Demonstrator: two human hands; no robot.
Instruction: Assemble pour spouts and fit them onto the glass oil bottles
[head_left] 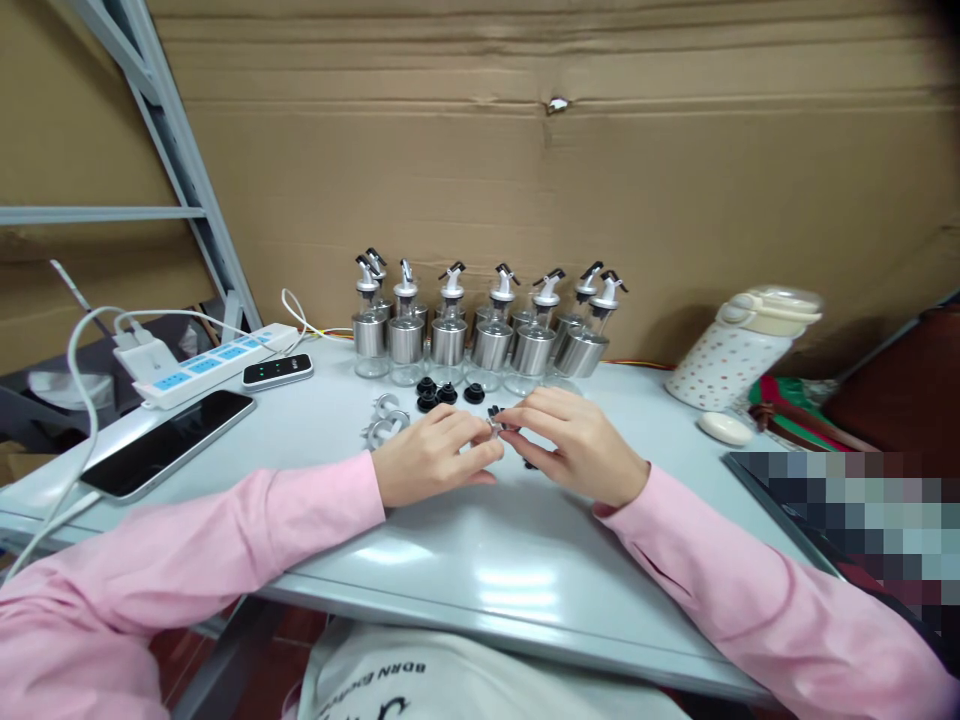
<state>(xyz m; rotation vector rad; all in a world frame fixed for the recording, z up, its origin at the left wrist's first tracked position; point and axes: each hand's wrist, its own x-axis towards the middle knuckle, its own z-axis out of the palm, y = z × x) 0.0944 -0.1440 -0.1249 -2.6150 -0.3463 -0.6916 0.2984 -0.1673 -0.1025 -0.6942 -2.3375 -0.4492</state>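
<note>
My left hand (435,455) and my right hand (579,445) meet over the middle of the table. Between their fingertips is a small grey and black pourer piece (494,420), mostly covered by the fingers. Both hands are closed in a pinch on it. Left of them lie several grey plastic ring pieces (384,432), partly behind my left hand. Just beyond my fingers sit several black stoppers (474,394). A dark bit shows under my right hand, too hidden to name. Behind stand glass oil bottles (448,342) with steel sleeves and grey and black pourer tops.
On the left are a phone (169,445), a small black device (277,371) and a white power strip (217,365) with cables. To the right stand a spotted flask (731,355), a white oval object (724,429) and a dark-edged, pixelated item (847,510). Cardboard (465,180) backs the table.
</note>
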